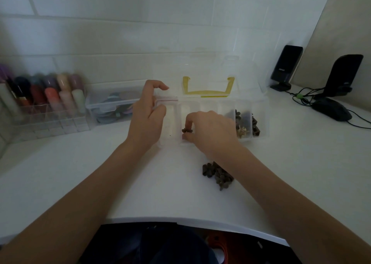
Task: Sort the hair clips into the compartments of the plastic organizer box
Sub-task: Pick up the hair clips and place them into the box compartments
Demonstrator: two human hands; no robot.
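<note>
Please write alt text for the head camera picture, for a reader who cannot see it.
A person's right hand pinches a small dark hair clip over a compartment of a clear plastic organizer box, while the left hand rests at the box's left end. A pile of dark clips lies on the white table nearby.

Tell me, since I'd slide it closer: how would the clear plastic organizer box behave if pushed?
The clear plastic organizer box probably slides easily: it looks thin-walled and mostly unfilled on a smooth white table. Its raised lid might wobble. The left hand at its corner likely steadies it.
</note>
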